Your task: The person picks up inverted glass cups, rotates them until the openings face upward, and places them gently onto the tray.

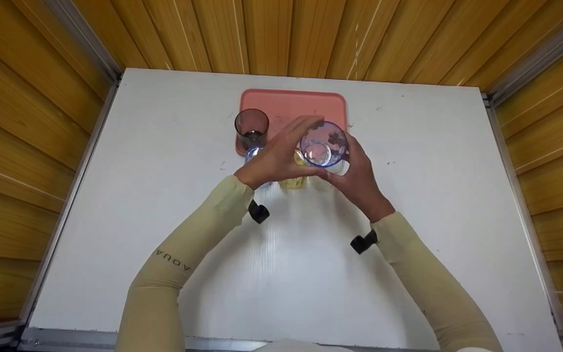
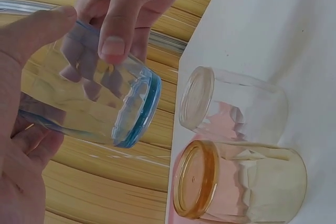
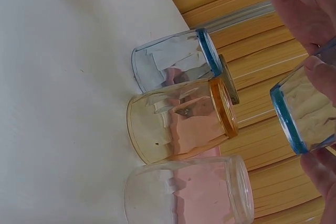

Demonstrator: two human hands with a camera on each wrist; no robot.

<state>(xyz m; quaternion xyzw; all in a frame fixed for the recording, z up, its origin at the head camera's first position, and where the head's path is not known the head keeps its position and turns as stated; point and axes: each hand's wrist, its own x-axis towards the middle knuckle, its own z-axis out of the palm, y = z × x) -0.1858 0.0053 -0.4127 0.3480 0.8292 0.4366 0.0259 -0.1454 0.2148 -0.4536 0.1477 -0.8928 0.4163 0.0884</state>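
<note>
A clear drinking glass with a blue tint and dark flower shapes point(image 1: 324, 144) is held upright above the table, its thick blue base point(image 2: 140, 109) downward. My left hand point(image 1: 281, 151) grips it from the left, thumb and fingers curved round its side. From the right, my right hand point(image 1: 358, 171) grips the same glass, its thumb point(image 2: 114, 45) on the wall. Below stand a blue-tinted glass point(image 3: 176, 61), an amber glass point(image 3: 181, 121) and a colourless glass point(image 3: 189, 192), side by side with thick bases up. The hands partly hide these in the head view.
A pink tray point(image 1: 291, 100) lies at the far middle of the white table point(image 1: 271, 254). On its left part stands a dark smoky glass point(image 1: 252, 128), close to my left hand. Wood-patterned walls point(image 1: 306, 39) rise behind and at both sides.
</note>
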